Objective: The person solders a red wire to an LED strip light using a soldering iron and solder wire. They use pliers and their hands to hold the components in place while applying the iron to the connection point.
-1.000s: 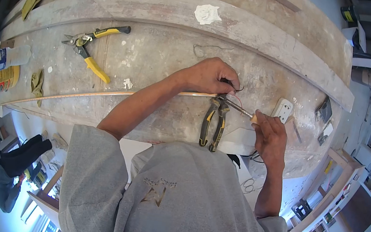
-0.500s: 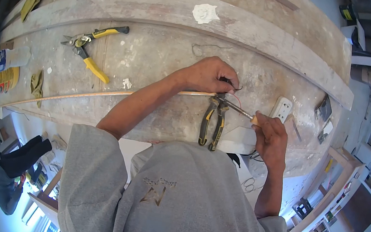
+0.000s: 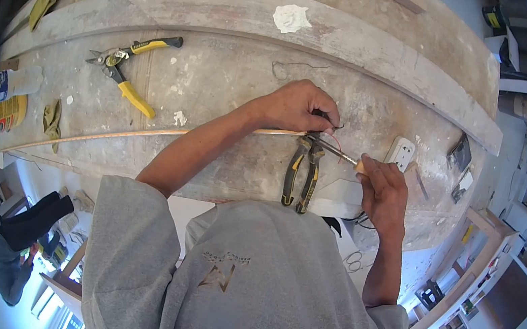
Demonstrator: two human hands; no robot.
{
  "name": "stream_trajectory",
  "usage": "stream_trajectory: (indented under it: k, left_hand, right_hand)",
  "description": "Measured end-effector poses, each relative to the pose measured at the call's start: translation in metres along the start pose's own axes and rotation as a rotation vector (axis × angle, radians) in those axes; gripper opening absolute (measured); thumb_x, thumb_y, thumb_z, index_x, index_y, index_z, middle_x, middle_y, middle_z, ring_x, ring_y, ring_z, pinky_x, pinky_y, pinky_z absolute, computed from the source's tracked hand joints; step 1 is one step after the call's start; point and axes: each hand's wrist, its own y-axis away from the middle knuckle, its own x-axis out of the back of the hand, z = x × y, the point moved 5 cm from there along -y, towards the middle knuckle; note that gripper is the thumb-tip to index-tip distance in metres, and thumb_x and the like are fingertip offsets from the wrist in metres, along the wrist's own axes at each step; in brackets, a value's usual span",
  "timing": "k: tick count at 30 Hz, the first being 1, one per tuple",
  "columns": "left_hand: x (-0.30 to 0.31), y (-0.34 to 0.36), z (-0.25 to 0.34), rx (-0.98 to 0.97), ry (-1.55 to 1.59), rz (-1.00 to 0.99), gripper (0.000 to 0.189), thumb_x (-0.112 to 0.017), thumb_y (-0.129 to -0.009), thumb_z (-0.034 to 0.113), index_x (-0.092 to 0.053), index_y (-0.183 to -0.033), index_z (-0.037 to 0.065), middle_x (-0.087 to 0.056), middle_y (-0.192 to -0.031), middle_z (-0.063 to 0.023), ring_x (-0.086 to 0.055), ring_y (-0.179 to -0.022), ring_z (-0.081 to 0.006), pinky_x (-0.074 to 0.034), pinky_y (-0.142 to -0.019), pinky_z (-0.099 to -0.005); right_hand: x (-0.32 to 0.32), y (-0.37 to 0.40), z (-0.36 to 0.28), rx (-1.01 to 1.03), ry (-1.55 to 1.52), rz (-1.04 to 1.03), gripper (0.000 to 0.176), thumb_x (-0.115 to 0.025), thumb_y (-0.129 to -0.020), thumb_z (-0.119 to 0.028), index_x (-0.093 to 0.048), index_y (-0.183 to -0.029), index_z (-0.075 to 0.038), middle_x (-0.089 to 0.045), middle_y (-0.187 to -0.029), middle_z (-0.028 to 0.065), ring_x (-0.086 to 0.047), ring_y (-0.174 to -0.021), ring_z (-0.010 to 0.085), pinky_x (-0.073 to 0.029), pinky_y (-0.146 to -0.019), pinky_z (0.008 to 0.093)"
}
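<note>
Thin wires (image 3: 334, 136), one red and one dark, sit at the middle of the workbench (image 3: 234, 85), at the right-hand end of a long beige cable (image 3: 145, 134). I cannot tell whether they come out of the cable itself.

Left hand (image 3: 296, 105): knuckles up, fingers curled tight and pinched on the wires at the cable end. The palm hides the exact grip.

Right hand (image 3: 385, 196): closed in a fist round the pale handle of a screwdriver (image 3: 339, 152). Only the end of the handle shows. The metal shaft slants up and left, and its tip is at the wires, just under the left hand's fingers.

Combination pliers (image 3: 299, 177), with black and yellow grips, lie on the bench directly below the wires. The head is at the cable end, touching or nearly touching the screwdriver shaft. The handles point toward the person and the jaws are shut.

The cable runs away to the left along the front of the bench.

- Right of the screwdriver hand: a white socket outlet (image 3: 400, 154) lying flat, near but apart.
- Upper left, well apart: yellow-handled aviation snips (image 3: 124, 69).
- Far left edge: a clear plastic bottle (image 3: 10, 82) on its side, a yellow can (image 3: 2, 115) just below it, and an olive rag (image 3: 52, 119) beside the can.
- Back plank: a white plaster patch (image 3: 291, 17).

The bench surface is dusty grey and flecked with white. Another person in dark clothes (image 3: 20, 244) shows at lower left, away from the bench.
</note>
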Motion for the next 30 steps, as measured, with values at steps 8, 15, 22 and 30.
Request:
stream_trajectory:
  k: [8,15,22,30]
  left_hand:
    - [-0.0004,0.0,0.0005,0.008,0.002,-0.002,0.017,-0.083,-0.09,0.004,-0.081,-0.106,0.002,-0.078,-0.093,-0.0083,-0.074,-0.083,-0.0155,-0.057,-0.074,-0.0311]
    - [-0.0004,0.0001,0.0016,0.011,0.006,-0.002,0.016,-0.082,-0.09,0.003,-0.081,-0.105,0.002,-0.078,-0.093,-0.0088,-0.074,-0.083,-0.0157,-0.057,-0.074,-0.0313]
    - [-0.0007,0.0001,0.0018,0.004,0.01,0.003,0.016,-0.082,-0.09,0.002,-0.081,-0.105,0.002,-0.078,-0.092,-0.0088,-0.073,-0.083,-0.0156,-0.056,-0.074,-0.0311]
    - [-0.0012,-0.0001,0.0009,0.013,0.006,0.003,0.016,-0.083,-0.09,0.003,-0.081,-0.105,0.002,-0.078,-0.092,-0.0086,-0.073,-0.082,-0.015,-0.056,-0.073,-0.031]
  right_hand:
    - [-0.0015,-0.0002,0.002,0.002,0.024,-0.014,0.047,-0.081,-0.084,0.0,-0.074,-0.13,-0.001,-0.077,-0.106,0.0164,-0.068,-0.088,0.0339,-0.055,-0.079,0.0461]
    - [-0.0035,-0.0009,0.0038,-0.003,-0.001,-0.031,0.047,-0.08,-0.085,0.001,-0.073,-0.131,0.001,-0.077,-0.106,0.0168,-0.068,-0.088,0.0342,-0.055,-0.079,0.0461]
    - [-0.0062,0.0002,0.0048,-0.021,-0.018,-0.045,0.045,-0.08,-0.086,0.0,-0.072,-0.131,0.001,-0.077,-0.106,0.0173,-0.068,-0.09,0.0347,-0.056,-0.079,0.046]
    - [-0.0052,0.0016,0.0031,-0.036,-0.007,-0.061,0.046,-0.08,-0.087,-0.002,-0.072,-0.133,0.0,-0.076,-0.106,0.0169,-0.069,-0.09,0.0348,-0.056,-0.079,0.0463]
